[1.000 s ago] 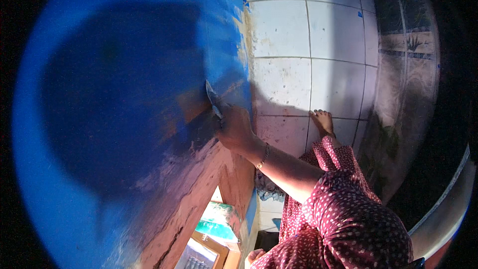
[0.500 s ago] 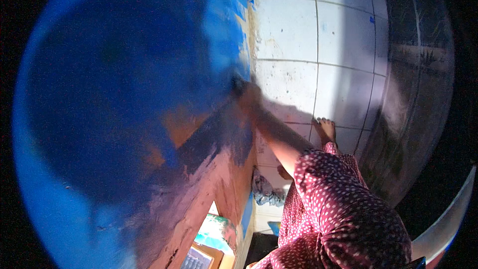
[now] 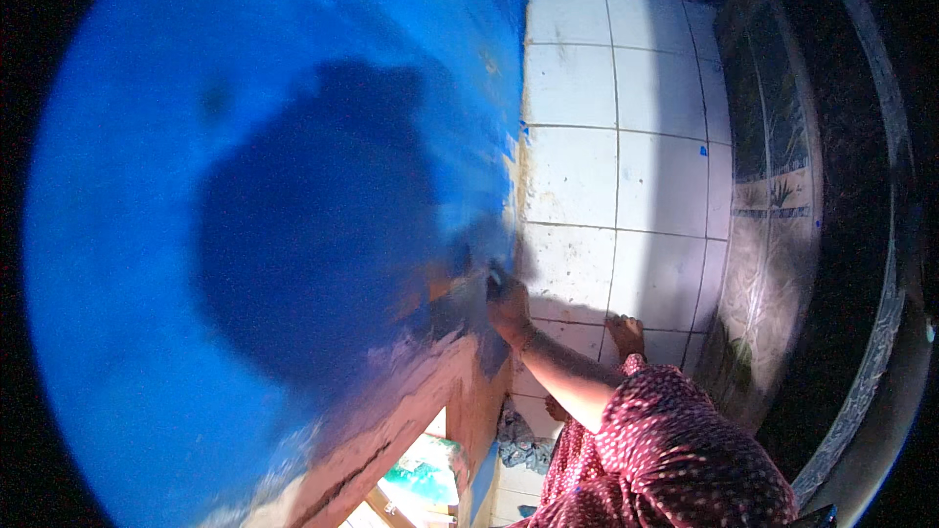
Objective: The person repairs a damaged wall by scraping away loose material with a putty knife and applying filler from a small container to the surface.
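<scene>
My right hand (image 3: 508, 305) reaches leftward to the base of a blue-painted wall (image 3: 127, 235), low beside the tiled floor. Its fingers are closed around a small dark brush-like tool (image 3: 496, 279), blurred and partly hidden by the hand. The tool is at or very near the wall; I cannot tell whether it touches. Around it, streaky blue paint borders a bare pinkish-brown patch (image 3: 391, 381). A large dark shadow falls over the wall. My left hand does not show.
White floor tiles (image 3: 572, 176) run along the wall. My bare foot (image 3: 626, 334) rests on them, near my maroon dotted garment (image 3: 685, 440). A crumpled grey plastic bag (image 3: 523, 445) lies by the wall. A green-and-white object (image 3: 425, 469) shows through an opening at the bottom.
The view has shifted, bringing the far end of the floor into sight. The shadow on the wall looks smaller. My right hand stays near the wall's base, still gripping the dark tool.
</scene>
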`<state>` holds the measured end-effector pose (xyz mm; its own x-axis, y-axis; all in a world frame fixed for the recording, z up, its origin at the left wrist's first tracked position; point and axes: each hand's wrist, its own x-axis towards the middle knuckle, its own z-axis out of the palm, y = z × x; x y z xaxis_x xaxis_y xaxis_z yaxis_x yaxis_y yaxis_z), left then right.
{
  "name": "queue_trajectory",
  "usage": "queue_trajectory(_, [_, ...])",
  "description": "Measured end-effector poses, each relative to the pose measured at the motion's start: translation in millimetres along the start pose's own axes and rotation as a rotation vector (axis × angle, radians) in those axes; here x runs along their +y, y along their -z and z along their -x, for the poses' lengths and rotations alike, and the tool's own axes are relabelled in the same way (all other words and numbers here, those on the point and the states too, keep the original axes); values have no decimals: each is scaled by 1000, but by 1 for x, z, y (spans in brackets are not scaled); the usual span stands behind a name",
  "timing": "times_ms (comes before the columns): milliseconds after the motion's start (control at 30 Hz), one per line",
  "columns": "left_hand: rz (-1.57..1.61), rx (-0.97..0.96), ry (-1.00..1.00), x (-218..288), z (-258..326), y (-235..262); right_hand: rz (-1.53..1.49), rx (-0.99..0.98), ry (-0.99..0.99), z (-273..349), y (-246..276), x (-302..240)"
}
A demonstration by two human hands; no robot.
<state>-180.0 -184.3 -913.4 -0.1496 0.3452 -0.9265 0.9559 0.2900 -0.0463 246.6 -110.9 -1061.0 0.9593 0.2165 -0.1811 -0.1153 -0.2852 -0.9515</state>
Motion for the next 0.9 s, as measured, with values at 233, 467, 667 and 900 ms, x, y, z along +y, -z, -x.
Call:
queue_trajectory(233, [-184,83,-130,-84,30,8,211,-129,-130,25,37,15])
queue_trajectory(467, [-28,54,-211,-72,118,37,205,-300,-521,74,206,76])
queue_trajectory(667, [13,249,-216,-91,127,71,-169,-480,-645,120,283,-22])
queue_trajectory(900, [419,217,-297,-182,36,98,-186,-876,-521,179,220,-129])
